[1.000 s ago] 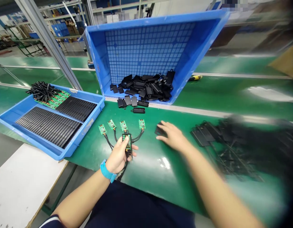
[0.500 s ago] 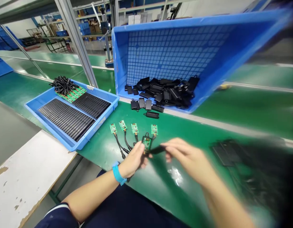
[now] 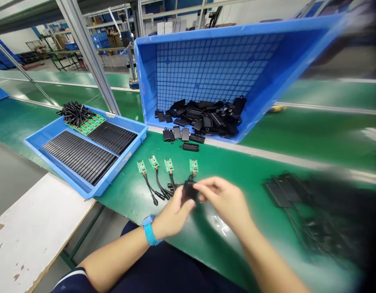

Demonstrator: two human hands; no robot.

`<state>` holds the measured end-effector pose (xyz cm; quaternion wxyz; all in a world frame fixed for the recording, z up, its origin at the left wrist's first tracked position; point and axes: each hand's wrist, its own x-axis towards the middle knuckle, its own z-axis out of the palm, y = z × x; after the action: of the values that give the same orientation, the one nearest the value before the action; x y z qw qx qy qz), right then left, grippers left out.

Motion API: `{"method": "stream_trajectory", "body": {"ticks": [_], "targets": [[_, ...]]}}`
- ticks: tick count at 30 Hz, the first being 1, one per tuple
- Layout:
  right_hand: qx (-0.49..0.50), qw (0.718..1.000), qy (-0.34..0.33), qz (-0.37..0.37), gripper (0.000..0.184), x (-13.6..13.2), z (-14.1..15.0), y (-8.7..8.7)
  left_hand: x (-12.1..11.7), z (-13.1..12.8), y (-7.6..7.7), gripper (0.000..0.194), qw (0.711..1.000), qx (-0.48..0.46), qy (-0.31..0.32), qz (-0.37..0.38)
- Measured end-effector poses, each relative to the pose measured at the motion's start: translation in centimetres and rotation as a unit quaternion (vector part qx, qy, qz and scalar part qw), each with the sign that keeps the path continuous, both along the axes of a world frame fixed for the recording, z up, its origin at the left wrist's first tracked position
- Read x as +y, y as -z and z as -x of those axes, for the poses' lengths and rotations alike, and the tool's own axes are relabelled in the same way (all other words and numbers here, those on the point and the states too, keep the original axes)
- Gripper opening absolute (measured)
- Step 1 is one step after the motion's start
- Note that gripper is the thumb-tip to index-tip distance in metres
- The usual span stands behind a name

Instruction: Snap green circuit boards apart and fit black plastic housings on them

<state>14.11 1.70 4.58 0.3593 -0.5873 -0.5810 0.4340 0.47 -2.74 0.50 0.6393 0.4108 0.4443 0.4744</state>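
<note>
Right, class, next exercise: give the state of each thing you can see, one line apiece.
Case: held, black face showing; fully shut or not, unclear
Left hand: closed on the case
Right hand: touching the case, grip unclear
Boards: bare, cabled
Bin: on its side, open
Tray: upright, loaded
Wristband: fastened
</note>
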Motion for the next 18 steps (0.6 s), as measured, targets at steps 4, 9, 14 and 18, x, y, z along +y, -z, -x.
{"method": "stream_trajectory", "body": {"ticks": [4,9,14,18], "targets": [[0.063,0.997,0.032,-0.006,0.031,-0.2,-0.5,0.9,-0.2,0.1,-0.1,0.045,0.994,0.089,0.04,-0.04],[0.225,0.966,-0.072,0.106,0.028,-1.1,-0.7,2.1,-0.3,-0.4,0.6,0.058,0.992,0.084,0.071,-0.054],[0.225,0.965,-0.021,0.133,0.032,-1.9,-2.1,2.4,-0.5,-2.7,1.3,0.056,0.99,0.086,0.106,-0.033],[0.005,0.996,0.023,0.082,0.031,-1.0,-8.0,1.3,2.9,-2.6,0.7,0.059,0.964,0.193,0.163,-0.079]]}}
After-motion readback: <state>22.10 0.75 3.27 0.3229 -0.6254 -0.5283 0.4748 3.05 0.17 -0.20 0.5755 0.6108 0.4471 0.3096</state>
